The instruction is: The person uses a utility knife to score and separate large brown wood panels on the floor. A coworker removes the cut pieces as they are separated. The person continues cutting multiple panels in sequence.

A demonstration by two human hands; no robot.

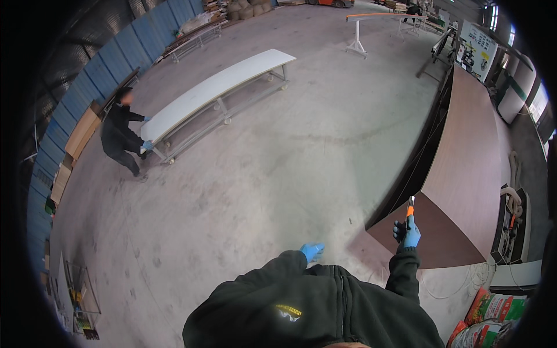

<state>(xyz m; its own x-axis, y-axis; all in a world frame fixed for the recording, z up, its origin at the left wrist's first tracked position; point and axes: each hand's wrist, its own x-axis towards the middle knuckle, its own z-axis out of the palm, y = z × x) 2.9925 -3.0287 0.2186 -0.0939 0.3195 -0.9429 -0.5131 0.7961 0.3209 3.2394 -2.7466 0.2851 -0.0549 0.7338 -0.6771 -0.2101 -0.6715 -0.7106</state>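
Note:
In my right hand, gloved in blue, is a slim orange tool with a silver tip, pointing up and away from me. Its exact kind is too small to tell. The fingers are closed round its lower part. Just beyond it stands a long brown wooden box-like piece, with one corner close to the tool; whether they touch I cannot tell. My left hand, also in a blue glove, hangs in front of my chest over the floor, fingers stretched out and holding nothing.
At the far left a person in dark clothes grips the end of a long white-topped wheeled table. An orange-topped stand is at the back. Hoses lie right of the brown piece; colourful bags sit at the lower right.

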